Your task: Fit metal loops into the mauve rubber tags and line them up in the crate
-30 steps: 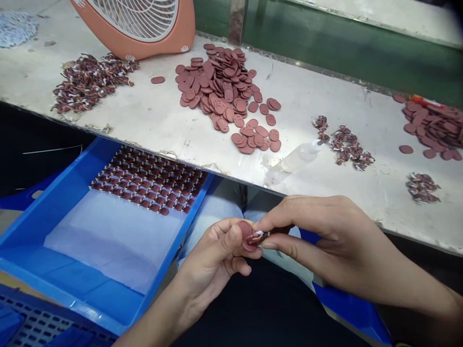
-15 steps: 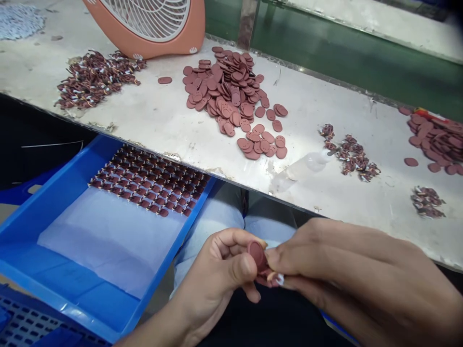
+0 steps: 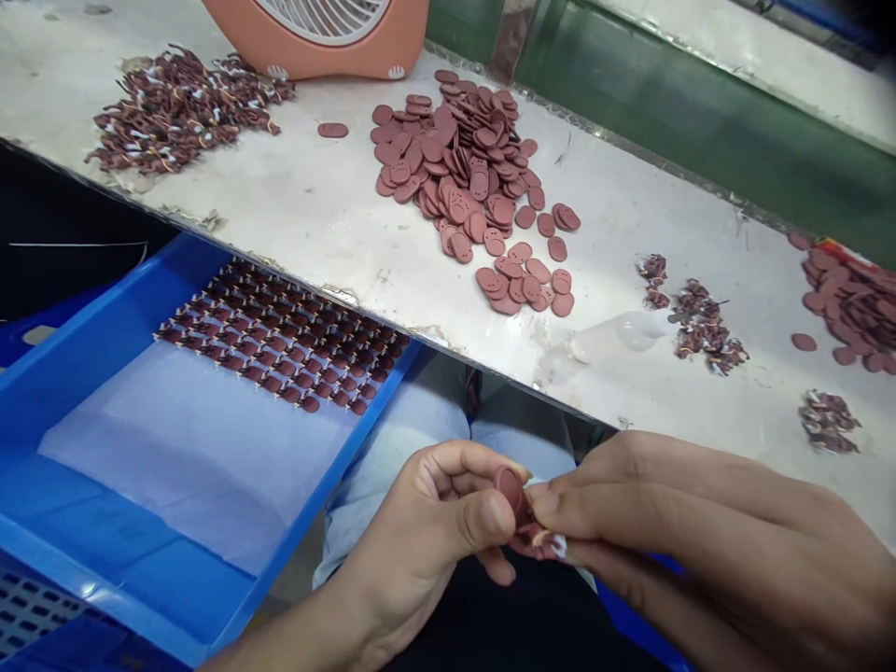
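Between thumb and fingers, my left hand (image 3: 448, 523) holds a reddish-brown oval piece (image 3: 511, 492) above my lap. My right hand (image 3: 651, 523) pinches a small brown bow-like part (image 3: 540, 543) with a white bit against the oval piece; its fingertips partly hide the contact. A large heap of brown oval pieces (image 3: 458, 187) lies on the table (image 3: 294, 224). Small brown tied parts (image 3: 704, 327) sit in clusters to the right, and a bigger pile of them (image 3: 182, 112) is at the left.
A blue tray (image 3: 140, 560) at the lower left holds a white sheet (image 3: 175, 439) with rows of assembled brown pieces (image 3: 280, 336). An orange fan (image 3: 315, 56) stands at the back. A translucent bottle (image 3: 623, 334) lies near the table edge. More ovals (image 3: 854, 308) are at the right.
The camera view has shifted slightly, so table items appear displaced. Both hands keep their hold on the brown pieces, with little visible change between them.
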Motion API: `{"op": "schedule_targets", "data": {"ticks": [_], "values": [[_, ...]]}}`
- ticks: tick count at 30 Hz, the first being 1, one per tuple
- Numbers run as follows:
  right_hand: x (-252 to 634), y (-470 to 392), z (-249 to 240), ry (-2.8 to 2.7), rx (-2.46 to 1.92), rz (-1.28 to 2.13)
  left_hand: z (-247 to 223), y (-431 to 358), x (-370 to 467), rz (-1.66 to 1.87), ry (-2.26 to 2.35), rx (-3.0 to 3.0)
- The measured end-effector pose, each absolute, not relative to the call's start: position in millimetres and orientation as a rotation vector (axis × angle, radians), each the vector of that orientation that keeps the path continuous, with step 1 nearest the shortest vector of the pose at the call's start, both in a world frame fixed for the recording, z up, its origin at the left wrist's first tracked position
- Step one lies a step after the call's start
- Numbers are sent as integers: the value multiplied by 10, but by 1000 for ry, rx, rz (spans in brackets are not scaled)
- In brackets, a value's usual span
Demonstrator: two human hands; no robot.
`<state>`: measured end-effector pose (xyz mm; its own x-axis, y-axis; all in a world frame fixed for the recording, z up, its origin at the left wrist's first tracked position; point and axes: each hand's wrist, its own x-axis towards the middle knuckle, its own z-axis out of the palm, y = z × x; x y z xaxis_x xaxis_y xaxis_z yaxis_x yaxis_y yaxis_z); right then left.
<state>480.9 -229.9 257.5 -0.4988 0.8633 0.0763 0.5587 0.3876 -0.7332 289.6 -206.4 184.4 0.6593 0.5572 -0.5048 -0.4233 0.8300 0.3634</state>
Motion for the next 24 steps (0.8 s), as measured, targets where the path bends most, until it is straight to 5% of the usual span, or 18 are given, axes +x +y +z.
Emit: {"op": "schedule_targets", "data": {"ticks": [24], "values": [[4660,-2241,2576,-2252,-1244,907,1772,-2111,2788,615,603,226]]}}
